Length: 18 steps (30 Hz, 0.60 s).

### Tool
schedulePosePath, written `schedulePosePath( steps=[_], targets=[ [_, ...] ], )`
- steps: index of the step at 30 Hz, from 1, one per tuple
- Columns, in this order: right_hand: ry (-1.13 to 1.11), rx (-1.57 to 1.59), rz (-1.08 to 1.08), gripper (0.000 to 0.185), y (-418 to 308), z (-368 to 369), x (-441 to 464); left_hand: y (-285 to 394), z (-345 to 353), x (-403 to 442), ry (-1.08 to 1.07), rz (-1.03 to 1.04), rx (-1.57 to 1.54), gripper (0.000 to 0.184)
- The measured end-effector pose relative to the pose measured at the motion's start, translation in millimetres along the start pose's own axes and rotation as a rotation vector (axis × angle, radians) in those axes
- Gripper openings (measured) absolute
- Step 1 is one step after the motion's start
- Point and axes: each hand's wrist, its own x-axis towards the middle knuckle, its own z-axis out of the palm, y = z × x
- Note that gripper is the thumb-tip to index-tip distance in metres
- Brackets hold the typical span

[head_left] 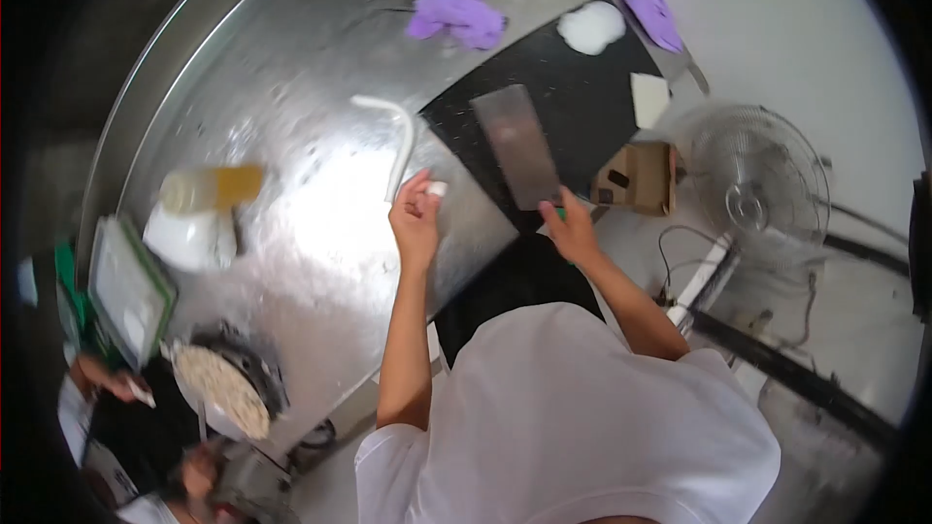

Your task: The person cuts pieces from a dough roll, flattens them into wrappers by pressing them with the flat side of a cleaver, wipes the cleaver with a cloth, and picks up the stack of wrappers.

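My left hand [416, 225] is over the metal table with its fingers curled, pinching a small white piece of dough [438, 189]. Beside those fingers lies a long, bent white dough rope [403, 141], its near end close to my hand; I cannot tell whether they touch. In my right hand [575, 230] is a cleaver [517, 147], gripped at its near end where a bit of green shows. Its broad rectangular blade extends away from me over the black board [592, 87].
A white mound [591, 28], a white square [649, 100] and purple cloths [458, 16] lie farther off. Right stand a cardboard box [636, 178] and a fan [757, 184]. Left are a yellow-filled container [214, 189], a tray [131, 291], a bowl of pale filling [218, 393] and another person's hands [112, 378].
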Motion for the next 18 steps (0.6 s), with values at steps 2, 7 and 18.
schedulePosePath(
  steps=[2, 7, 18],
  targets=[
    [0.149, 0.06, 0.25, 0.028, 18, -35, -23, -6, 32, 11, -0.342, 0.042, 0.156, 0.039],
    [0.465, 0.534, 0.546, 0.019, 53, -72, -62, 16, 142, 29, -0.675, 0.45, 0.301, 0.022],
    [0.578, 1.069, 0.678, 0.018, 94, -90, -67, 22, 241, 56, -0.91, 0.078, 1.465, 0.046]
  ],
)
